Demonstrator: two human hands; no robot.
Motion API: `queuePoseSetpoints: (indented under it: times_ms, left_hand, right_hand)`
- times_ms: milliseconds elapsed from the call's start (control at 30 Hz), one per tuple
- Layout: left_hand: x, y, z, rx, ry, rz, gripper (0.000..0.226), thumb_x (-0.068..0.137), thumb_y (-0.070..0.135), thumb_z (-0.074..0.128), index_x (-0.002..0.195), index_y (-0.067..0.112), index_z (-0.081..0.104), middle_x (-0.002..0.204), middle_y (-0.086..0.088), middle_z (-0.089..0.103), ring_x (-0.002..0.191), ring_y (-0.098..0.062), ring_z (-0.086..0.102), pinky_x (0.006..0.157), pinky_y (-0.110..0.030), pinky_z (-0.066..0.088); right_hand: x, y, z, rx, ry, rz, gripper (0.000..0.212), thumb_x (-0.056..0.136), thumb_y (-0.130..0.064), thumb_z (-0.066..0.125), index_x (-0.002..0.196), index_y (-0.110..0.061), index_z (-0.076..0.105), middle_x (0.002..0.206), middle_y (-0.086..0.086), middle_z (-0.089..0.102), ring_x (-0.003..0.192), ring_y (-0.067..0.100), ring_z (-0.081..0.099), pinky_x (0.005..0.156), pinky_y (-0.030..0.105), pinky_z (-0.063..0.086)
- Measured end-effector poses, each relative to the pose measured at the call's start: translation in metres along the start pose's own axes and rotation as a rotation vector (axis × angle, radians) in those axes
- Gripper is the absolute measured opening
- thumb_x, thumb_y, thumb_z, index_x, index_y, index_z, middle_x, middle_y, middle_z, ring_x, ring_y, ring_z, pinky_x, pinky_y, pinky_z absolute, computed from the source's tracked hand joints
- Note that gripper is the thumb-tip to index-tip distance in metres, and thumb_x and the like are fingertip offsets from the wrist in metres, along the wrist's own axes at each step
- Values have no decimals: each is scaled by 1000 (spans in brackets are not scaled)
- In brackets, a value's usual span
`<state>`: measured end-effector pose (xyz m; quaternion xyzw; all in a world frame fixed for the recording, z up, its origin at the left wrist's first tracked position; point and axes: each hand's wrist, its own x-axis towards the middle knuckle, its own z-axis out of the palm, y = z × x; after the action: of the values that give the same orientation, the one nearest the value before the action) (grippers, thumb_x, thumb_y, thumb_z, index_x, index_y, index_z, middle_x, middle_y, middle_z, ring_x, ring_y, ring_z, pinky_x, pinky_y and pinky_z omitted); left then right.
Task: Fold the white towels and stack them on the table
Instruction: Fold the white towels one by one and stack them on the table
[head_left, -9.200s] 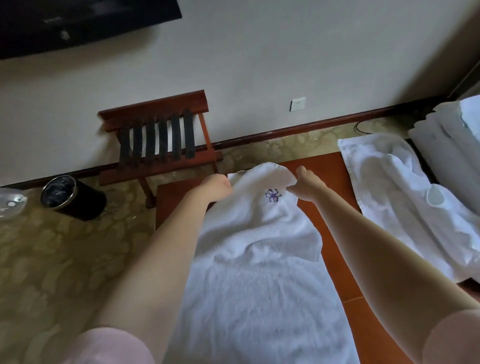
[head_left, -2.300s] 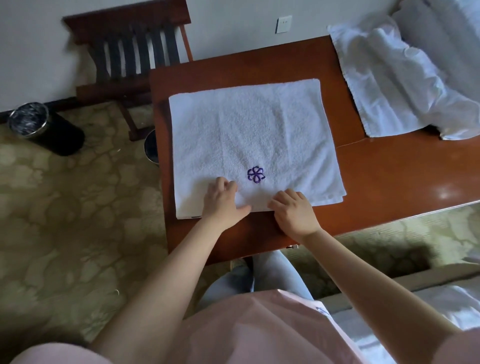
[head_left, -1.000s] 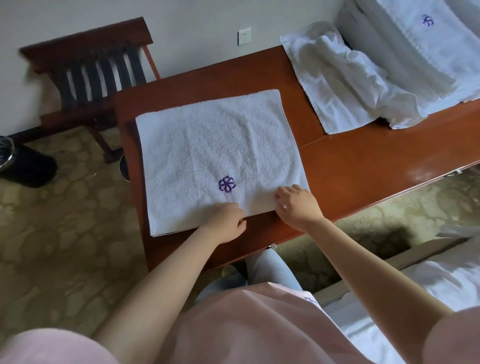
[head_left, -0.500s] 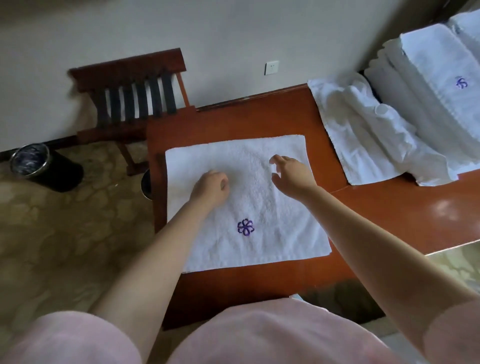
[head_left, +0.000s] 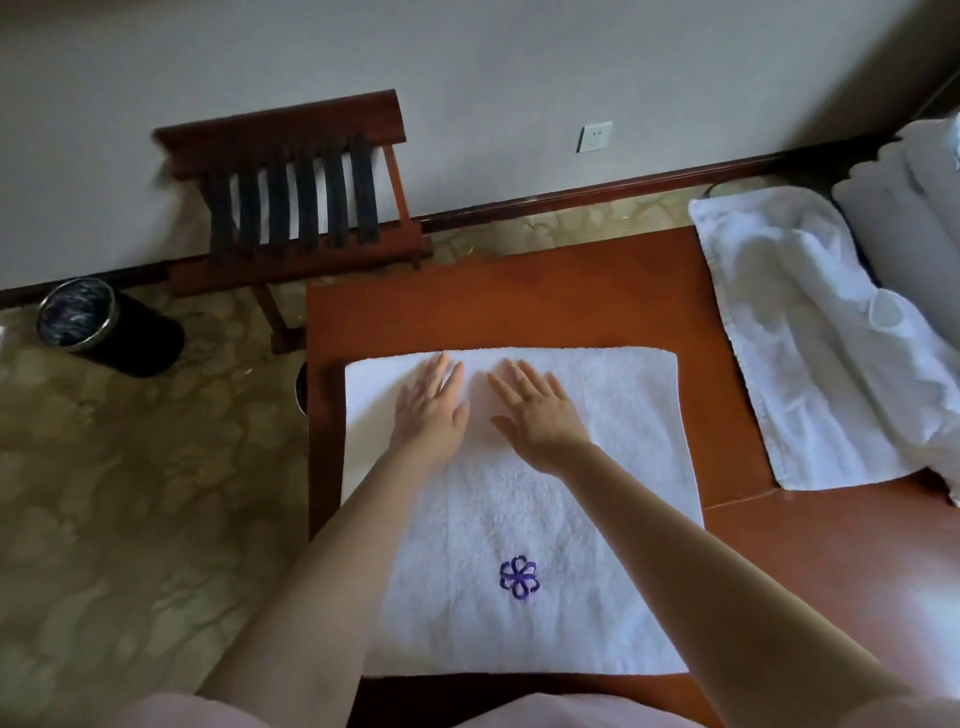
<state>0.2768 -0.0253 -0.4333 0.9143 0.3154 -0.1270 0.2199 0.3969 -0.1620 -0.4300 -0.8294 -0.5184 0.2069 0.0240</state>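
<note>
White terry, folded to a broad rectangle (head_left: 519, 499), spread flat across the near left part of the reddish wooden table (head_left: 519, 291), purple flower embroidery (head_left: 519, 577) uppermost and toward the near edge. Two hands on it, side by side near the far edge: left hand (head_left: 431, 405) and right hand (head_left: 540, 413), both opened wide, palms down, fingers straight and gripping nothing. Flat palms there probably to press out air and creases and to pin the layers square before another fold; likely a smoothing step, with stacking not yet done for this piece. One more white towel (head_left: 810, 353) loose and rumpled on the right part of the table, well apart from the hands, presumably waiting its turn. Beyond that, at the right frame edge, a pile of folded white towels (head_left: 904, 208), probably the stack to be joined; layers too blurred and cropped to count. Counted, then: two hands, one towel under them, one unfolded towel, one pile. Off the table, one slatted wooden luggage rack (head_left: 296, 197) against the wall, one dark waste bin (head_left: 104, 327) on the patterned floor, one wall socket (head_left: 595, 136).
</note>
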Motion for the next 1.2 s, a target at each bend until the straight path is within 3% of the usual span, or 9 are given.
queuePoseSetpoints:
  times_ms: [433, 533, 600, 667, 733, 833, 933, 1100, 1200]
  left_hand:
    - [24, -61, -1, 202, -41, -139, 77, 86, 74, 8, 150, 36, -13, 156, -3, -26, 140, -26, -32, 114, -45, -12]
    - [28, -49, -8, 235, 11, -137, 75, 91, 68, 18, 152, 29, 0, 160, -7, -12, 145, -27, -19, 116, -47, -4]
    - [30, -40, -19, 280, 175, -72, 61, 94, 50, 33, 147, 22, 28, 156, -8, 19, 142, -28, 13, 112, -44, 16]
    - [33, -34, -30, 307, 280, -49, 39, 92, 32, 44, 128, 16, 48, 134, -6, 42, 116, -27, 42, 94, -40, 35]
    - [38, -33, -40, 266, 230, -119, 24, 92, 20, 48, 115, 13, 51, 123, -6, 45, 93, -27, 53, 77, -37, 41]
    - [48, -34, -52, 215, 70, -273, 18, 93, 15, 48, 111, 14, 49, 122, -6, 41, 73, -24, 48, 65, -35, 41]
    - [57, -37, -60, 174, -32, -289, 25, 93, 14, 49, 118, 14, 44, 128, -7, 40, 85, -26, 52, 64, -35, 44]
    - [63, -40, -74, 274, -135, -231, 17, 93, 12, 47, 109, 9, 54, 135, -11, 40, 92, -29, 53, 64, -32, 41]
    - [60, -38, -82, 283, -128, -209, 8, 93, 14, 48, 98, 10, 53, 113, -10, 55, 81, -25, 53, 61, -31, 41]
  right_hand:
    - [-21, 91, 9, 5, 164, 385, 73, 92, -66, 9, 154, -28, 8, 162, 2, 5, 149, 20, 0, 119, 47, 1]
    - [-16, 84, 2, 11, 195, 422, 63, 98, -52, 26, 154, -23, 15, 160, 6, 16, 148, 23, 10, 117, 48, 9]
    - [-11, 77, -8, -17, 267, 396, 53, 99, -36, 40, 148, -17, 32, 151, 11, 35, 138, 30, 30, 109, 48, 25]
    - [-5, 76, -19, -80, 320, 368, 42, 94, -23, 47, 134, -12, 48, 132, 12, 51, 117, 33, 45, 91, 45, 38]
    - [1, 79, -30, -91, 272, 385, 35, 91, -19, 49, 126, -13, 51, 120, 9, 53, 107, 32, 48, 82, 41, 39]
    - [8, 90, -43, 6, 86, 436, 38, 94, -22, 47, 131, -18, 44, 122, 8, 45, 94, 31, 56, 65, 34, 42]
    - [15, 98, -52, 56, 6, 442, 41, 92, -25, 53, 131, -19, 42, 117, 8, 45, 75, 28, 53, 45, 27, 32]
    - [23, 104, -71, -17, -97, 458, 24, 91, -25, 57, 111, -12, 60, 122, 7, 48, 75, 24, 57, 49, 28, 45]
    - [17, 103, -80, 35, -104, 444, 16, 90, -24, 59, 99, -10, 60, 108, 7, 58, 77, 23, 61, 55, 30, 50]
